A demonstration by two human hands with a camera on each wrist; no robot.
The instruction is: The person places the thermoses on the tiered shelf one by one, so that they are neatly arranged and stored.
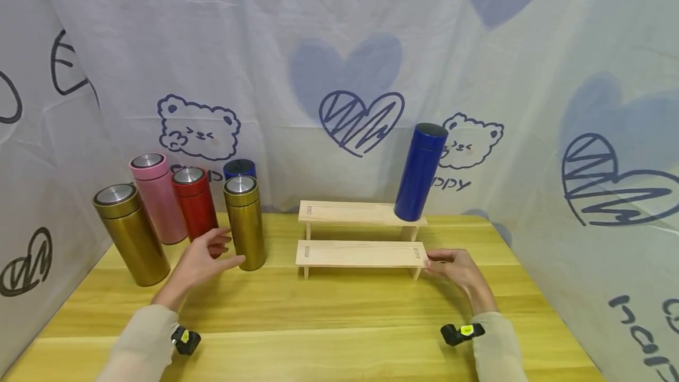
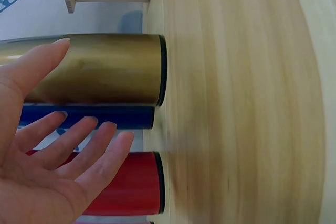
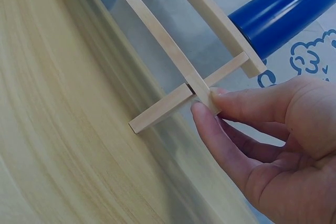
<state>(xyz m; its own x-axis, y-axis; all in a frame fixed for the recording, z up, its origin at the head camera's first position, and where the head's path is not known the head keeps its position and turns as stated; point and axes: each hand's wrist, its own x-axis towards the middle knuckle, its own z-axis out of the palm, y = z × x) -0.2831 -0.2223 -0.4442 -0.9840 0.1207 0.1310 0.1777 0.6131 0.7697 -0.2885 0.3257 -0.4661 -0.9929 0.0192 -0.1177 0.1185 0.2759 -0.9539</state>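
Note:
My left hand (image 1: 204, 259) is beside a slim gold thermos flask (image 1: 247, 226), thumb and fingers spread and not closed round it. In the left wrist view the fingers (image 2: 100, 150) lie in front of a red flask (image 2: 131, 184) and a blue one (image 2: 105, 116). On the other side, my right hand (image 1: 453, 268) pinches the right end of the lower board of a two-step wooden rack (image 1: 361, 254) between thumb and finger. A tall blue flask (image 1: 421, 173) stands upright at the right end of the rack's upper step.
A wide gold flask (image 1: 132, 234) and a pink flask (image 1: 159, 199) stand at the table's left, close to the red one. The wooden table (image 1: 318, 335) ends at a hanging white cloth (image 1: 276, 105) behind and at both sides.

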